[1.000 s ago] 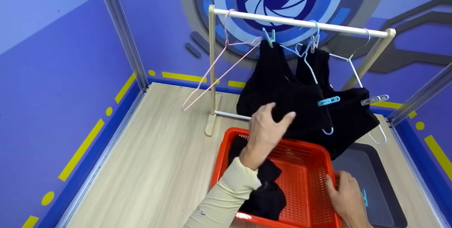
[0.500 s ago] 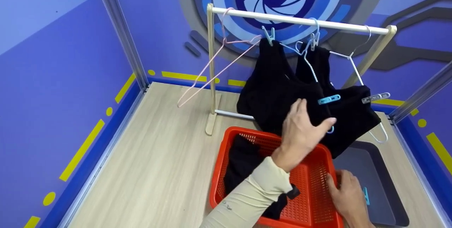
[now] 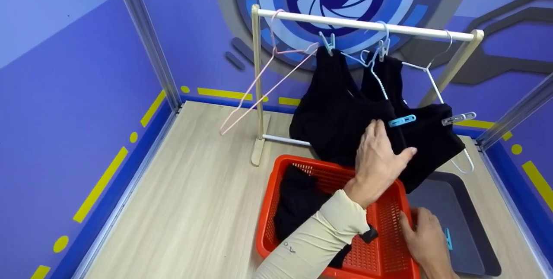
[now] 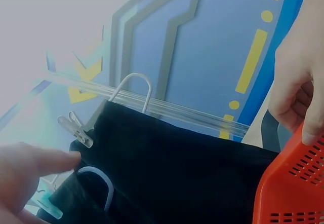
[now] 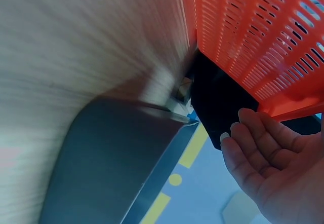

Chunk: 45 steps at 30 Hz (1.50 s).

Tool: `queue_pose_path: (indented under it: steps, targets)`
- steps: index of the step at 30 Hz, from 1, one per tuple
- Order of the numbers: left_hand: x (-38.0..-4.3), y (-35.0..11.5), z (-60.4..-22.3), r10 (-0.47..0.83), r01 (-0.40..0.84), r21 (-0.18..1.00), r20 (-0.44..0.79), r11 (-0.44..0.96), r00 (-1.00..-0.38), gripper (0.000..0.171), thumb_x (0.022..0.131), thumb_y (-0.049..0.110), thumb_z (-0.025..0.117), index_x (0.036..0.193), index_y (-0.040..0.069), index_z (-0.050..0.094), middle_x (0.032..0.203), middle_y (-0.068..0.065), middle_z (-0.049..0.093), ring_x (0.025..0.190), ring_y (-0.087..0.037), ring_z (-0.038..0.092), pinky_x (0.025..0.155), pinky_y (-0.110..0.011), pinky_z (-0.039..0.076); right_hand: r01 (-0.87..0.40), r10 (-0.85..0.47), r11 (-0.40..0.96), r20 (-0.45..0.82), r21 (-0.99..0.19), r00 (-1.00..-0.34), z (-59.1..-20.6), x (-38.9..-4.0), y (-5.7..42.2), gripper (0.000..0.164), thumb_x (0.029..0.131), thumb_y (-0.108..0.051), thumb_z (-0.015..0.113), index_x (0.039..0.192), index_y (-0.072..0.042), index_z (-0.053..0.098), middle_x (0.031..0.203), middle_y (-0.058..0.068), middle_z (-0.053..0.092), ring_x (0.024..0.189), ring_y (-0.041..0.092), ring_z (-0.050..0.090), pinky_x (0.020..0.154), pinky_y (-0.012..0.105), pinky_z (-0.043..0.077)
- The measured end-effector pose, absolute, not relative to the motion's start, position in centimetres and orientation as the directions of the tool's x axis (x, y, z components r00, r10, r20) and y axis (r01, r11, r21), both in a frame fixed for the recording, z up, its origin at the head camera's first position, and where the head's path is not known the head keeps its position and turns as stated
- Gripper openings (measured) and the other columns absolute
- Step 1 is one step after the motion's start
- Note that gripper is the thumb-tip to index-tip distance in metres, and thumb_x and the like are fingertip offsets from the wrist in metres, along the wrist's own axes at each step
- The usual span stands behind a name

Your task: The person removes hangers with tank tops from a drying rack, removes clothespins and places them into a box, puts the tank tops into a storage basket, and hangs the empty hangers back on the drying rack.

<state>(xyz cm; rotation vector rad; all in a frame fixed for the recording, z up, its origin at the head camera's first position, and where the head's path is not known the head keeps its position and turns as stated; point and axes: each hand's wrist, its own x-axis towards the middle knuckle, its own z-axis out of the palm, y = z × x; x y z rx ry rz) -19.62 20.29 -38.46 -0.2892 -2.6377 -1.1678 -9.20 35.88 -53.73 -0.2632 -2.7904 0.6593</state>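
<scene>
A black sleeveless top (image 3: 332, 110) hangs on a blue hanger (image 3: 380, 81), pegged with a light blue clothes peg (image 3: 402, 121) at its right side. My left hand (image 3: 376, 162) lies over the lower front of this top, fingers straight and thumb spread. Behind it hangs a second black garment (image 3: 436, 141) on a white hanger (image 3: 433, 84). My right hand (image 3: 427, 240) grips the right rim of the red basket (image 3: 270, 201), thumb over the edge, fingers (image 5: 248, 143) outside and under it. Black clothing (image 3: 298, 201) lies in the basket, partly hidden by my left sleeve.
The rack's white rail (image 3: 337, 20) carries a bare pink hanger (image 3: 270, 84) at the left. To the basket's right sits a grey tray (image 3: 468, 227) with a blue peg (image 3: 448, 239) in it. Blue panel walls (image 3: 77, 97) enclose the wooden table (image 3: 181, 192).
My left hand has moved right across the front of the hanging top, towards the blue peg. The pink hanger sways slightly. My right hand keeps its grip on the basket rim.
</scene>
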Motion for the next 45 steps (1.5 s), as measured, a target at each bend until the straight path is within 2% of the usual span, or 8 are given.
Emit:
queue_pose_path:
  steps: [7,15,22,25,31,41,45]
  targets:
    - [-19.4,19.7,-38.3,0.098,0.301,0.665,0.326,0.683,-0.94,0.067,0.083,0.042,0.074,0.137,0.008,0.053,0.136,-0.002,0.054,0.118,-0.014,0.055,0.099,-0.024,0.042,0.087,0.224,0.892,0.267,-0.444,-0.937,-53.8,-9.3,35.9,0.03,0.095,-0.027,0.059,0.1,0.002,0.059,0.084,0.012,0.057,0.074,0.029,0.054,0.064,0.048,0.045]
    - [-18.8,18.3,-38.3,0.075,0.349,0.673,0.401,0.652,-0.913,0.048,0.079,0.027,0.073,0.122,0.009,0.065,0.124,-0.001,0.062,0.106,-0.014,0.061,0.091,-0.023,0.048,0.05,0.212,0.891,0.317,-0.451,-0.924,-54.1,-9.3,36.0,0.027,0.093,-0.025,0.061,0.099,0.001,0.06,0.083,0.011,0.057,0.075,0.029,0.055,0.065,0.048,0.044]
    - [-18.1,16.2,-38.1,0.03,0.39,0.698,0.467,0.6,-0.884,0.027,0.075,0.016,0.073,0.101,0.009,0.072,0.105,0.003,0.068,0.086,-0.016,0.067,0.073,-0.025,0.054,0.049,0.221,0.889,0.333,-0.455,-0.917,-54.3,-9.0,36.0,0.024,0.093,-0.023,0.061,0.097,0.0,0.059,0.085,0.011,0.057,0.079,0.03,0.053,0.068,0.048,0.041]
    - [-17.9,15.3,-37.9,0.021,0.394,0.704,0.475,0.591,-0.88,0.026,0.075,0.014,0.073,0.101,0.008,0.073,0.1,0.004,0.068,0.085,-0.017,0.067,0.072,-0.025,0.054,0.059,0.224,0.887,0.314,-0.459,-0.923,-54.3,-9.0,36.1,0.025,0.094,-0.025,0.06,0.098,0.0,0.059,0.085,0.011,0.057,0.08,0.029,0.053,0.068,0.048,0.042]
    - [-17.6,13.5,-37.5,-0.014,0.374,0.751,0.454,0.545,-0.891,0.031,0.076,0.01,0.07,0.107,0.006,0.073,0.106,0.0,0.07,0.093,-0.018,0.068,0.078,-0.025,0.053,0.08,0.231,0.883,0.281,-0.463,-0.931,-54.2,-9.0,36.0,0.029,0.096,-0.029,0.058,0.1,0.0,0.059,0.086,0.01,0.057,0.08,0.028,0.053,0.068,0.047,0.042]
    - [-18.3,10.4,-37.3,-0.122,0.37,0.818,0.463,0.441,-0.878,0.027,0.077,0.006,0.067,0.103,0.004,0.074,0.096,-0.005,0.072,0.086,-0.017,0.068,0.074,-0.025,0.054,0.126,0.255,0.874,0.223,-0.468,-0.941,-54.0,-9.0,35.8,0.035,0.097,-0.034,0.055,0.104,0.001,0.058,0.089,0.011,0.057,0.082,0.028,0.052,0.07,0.047,0.042]
    - [-19.1,9.3,-37.5,-0.161,0.377,0.801,0.495,0.466,-0.854,0.02,0.079,0.007,0.069,0.099,0.004,0.075,0.093,-0.006,0.073,0.083,-0.019,0.069,0.072,-0.025,0.054,0.123,0.258,0.865,0.22,-0.486,-0.941,-54.1,-9.0,35.8,0.036,0.098,-0.034,0.054,0.105,0.001,0.058,0.09,0.011,0.058,0.084,0.028,0.053,0.071,0.048,0.042]
